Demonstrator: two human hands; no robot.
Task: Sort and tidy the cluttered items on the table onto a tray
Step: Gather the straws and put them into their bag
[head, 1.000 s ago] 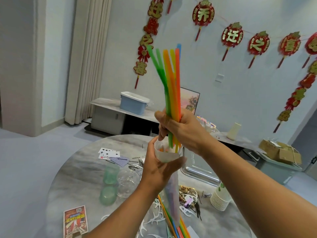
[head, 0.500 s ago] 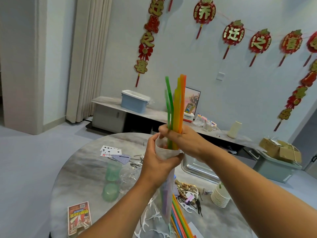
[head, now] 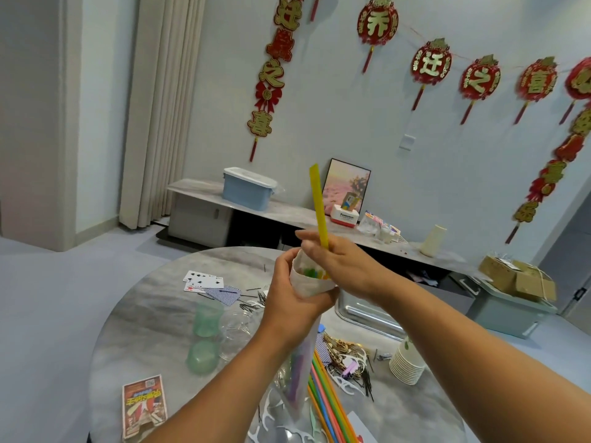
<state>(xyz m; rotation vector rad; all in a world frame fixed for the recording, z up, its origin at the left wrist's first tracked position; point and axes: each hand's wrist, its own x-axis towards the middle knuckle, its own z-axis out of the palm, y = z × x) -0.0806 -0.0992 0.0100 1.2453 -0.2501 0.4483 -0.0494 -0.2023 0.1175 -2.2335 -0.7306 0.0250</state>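
My left hand (head: 289,302) grips the open mouth of a long translucent plastic bag (head: 307,282) held upright above the round table. Coloured straw tops (head: 315,273) show inside the bag's mouth. My right hand (head: 339,260) holds one yellow straw (head: 318,203), which still stands tall above the bag. More loose coloured straws (head: 326,398) lie on the table below. The metal tray (head: 367,310) sits on the table behind my right forearm, partly hidden.
On the grey marble table (head: 144,318) lie playing cards (head: 206,279), green and clear plastic cups (head: 208,318), hairpins, white floss picks (head: 347,383), a card box (head: 144,407) and a stack of paper cups (head: 406,366). A low sideboard with a blue box (head: 248,193) runs along the wall.
The bundle of straws has slid down into the bag; only the yellow one remains sticking up. My right hand has come down to the bag's mouth.
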